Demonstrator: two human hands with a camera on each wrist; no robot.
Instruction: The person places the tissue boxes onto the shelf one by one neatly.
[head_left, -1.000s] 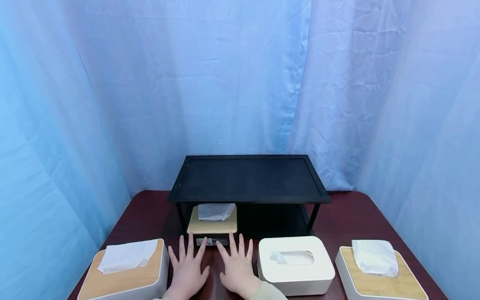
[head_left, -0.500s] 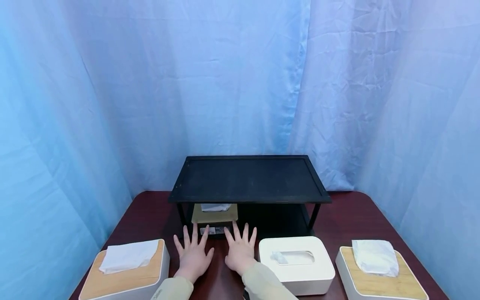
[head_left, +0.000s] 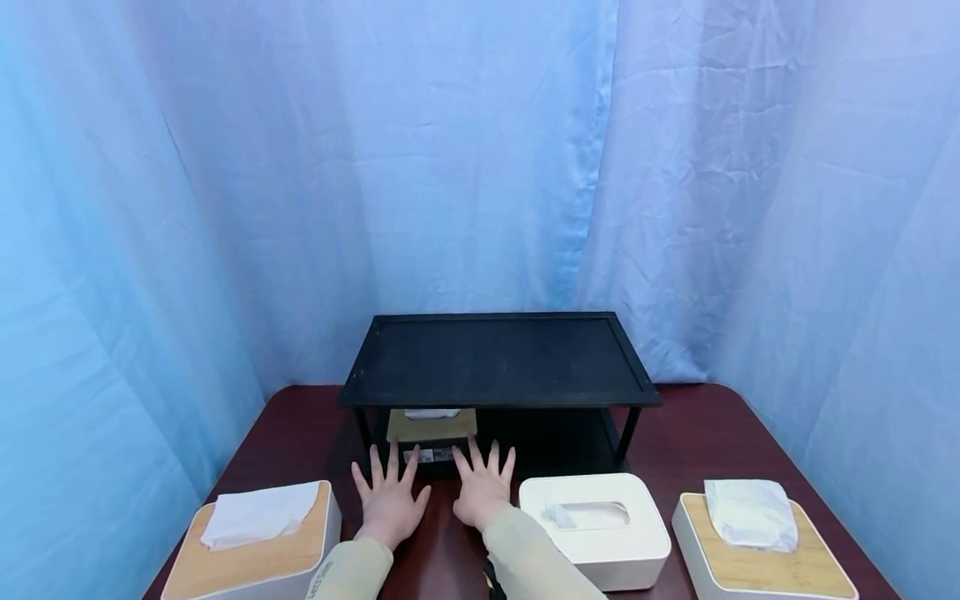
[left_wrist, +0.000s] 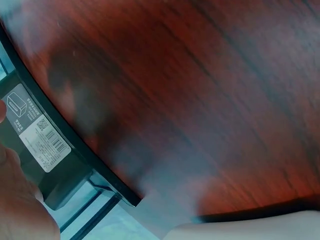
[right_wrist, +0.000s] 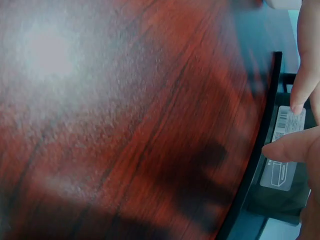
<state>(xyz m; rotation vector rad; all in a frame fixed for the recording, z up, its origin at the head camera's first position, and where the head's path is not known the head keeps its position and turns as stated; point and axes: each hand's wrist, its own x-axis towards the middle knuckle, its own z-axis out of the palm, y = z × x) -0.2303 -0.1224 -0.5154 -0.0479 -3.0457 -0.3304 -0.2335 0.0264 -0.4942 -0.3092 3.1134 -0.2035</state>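
Note:
A tissue box [head_left: 432, 428] with a wooden lid and dark sides sits on the lower tier of a black two-tier rack [head_left: 495, 362], at its left end. The upper tier hides its rear part and most of its tissue. My left hand [head_left: 391, 505] is at the box's front left, fingers straight and spread. My right hand [head_left: 482, 493], also with spread fingers, is at the front right corner. The fingers seem to touch the front face. Both wrist views show the printed label [left_wrist: 46, 145] on that face, with fingers [right_wrist: 287, 146] near it in the right one.
A white tissue box [head_left: 592, 533] with an oval slot stands right of my hands. Wooden-lidded white tissue boxes stand farther out, one at the left [head_left: 247, 554] and one at the right [head_left: 772, 558]. Under everything is a dark red wooden table [head_left: 292, 442]; blue curtains [head_left: 480, 167] surround it.
The dark-sided tissue box has slid back into the lower tier, so less of its lid and tissue shows. Both hands have moved forward with it, fingers still spread.

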